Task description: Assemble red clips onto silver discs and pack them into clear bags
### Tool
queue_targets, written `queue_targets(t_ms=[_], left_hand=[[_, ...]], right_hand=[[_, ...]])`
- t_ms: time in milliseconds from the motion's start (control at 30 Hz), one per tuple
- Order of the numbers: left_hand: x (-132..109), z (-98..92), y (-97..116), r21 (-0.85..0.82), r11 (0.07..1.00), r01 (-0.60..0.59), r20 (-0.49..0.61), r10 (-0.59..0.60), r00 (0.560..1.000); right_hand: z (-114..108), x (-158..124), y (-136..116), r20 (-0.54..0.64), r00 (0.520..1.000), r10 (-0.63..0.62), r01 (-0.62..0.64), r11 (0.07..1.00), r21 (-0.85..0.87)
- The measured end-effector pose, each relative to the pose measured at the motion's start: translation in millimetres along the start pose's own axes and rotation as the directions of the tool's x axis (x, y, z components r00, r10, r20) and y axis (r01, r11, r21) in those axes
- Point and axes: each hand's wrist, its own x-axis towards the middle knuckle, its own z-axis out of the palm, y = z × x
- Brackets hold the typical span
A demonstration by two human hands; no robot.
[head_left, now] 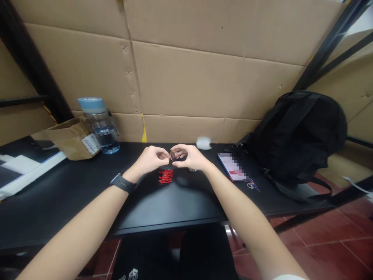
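Note:
Over the black table (186, 198), my hands are raised close together. My right hand (186, 154) holds a small, dark, round, shiny object (174, 156) between thumb and fingers; its kind is too small to make out. My left hand (155, 158) is pinched closed with its fingertips at the left edge of that object; whether they grip it or something thin is hidden. A small heap of red cord-like pieces (166, 176) lies on the table just below my hands. Under my right hand a pale, shiny rim (192, 169) shows, mostly covered.
At the left stand a blue-lidded water bottle (101, 126) and a brown paper bag (68, 140), with white flat items (26, 171) beside them. A white crumpled piece (203, 142) lies behind my hands. A phone (232, 167) and black backpack (300, 140) occupy the right. Cardboard (204, 77) walls the back.

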Motion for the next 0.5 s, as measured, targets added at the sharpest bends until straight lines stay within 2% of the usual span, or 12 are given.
queue_targets(t_ms=[100, 233, 333, 500], left_hand=[[-5, -8.1, 9, 0.229, 0.966, -0.123, 0.062, 0.111, 0.992], [-9, -14.6, 12, 0.29, 0.919, -0.267, 0.271, 0.188, 0.944], [-9, -16.4, 10, 0.314, 0.899, -0.305, 0.37, 0.179, 0.911], [-9, -16.0, 8, 0.333, 0.904, -0.266, 0.392, 0.124, 0.912]], right_hand=[[-16, -2, 1, 0.016, 0.999, 0.046, -0.042, 0.978, -0.203], [-44, -8, 5, 0.032, 0.985, 0.167, -0.138, 0.895, -0.425], [-60, -13, 13, 0.086, 0.952, 0.293, -0.223, 0.859, -0.46], [-70, -16, 33, 0.208, 0.883, 0.421, -0.297, 0.844, -0.447]])
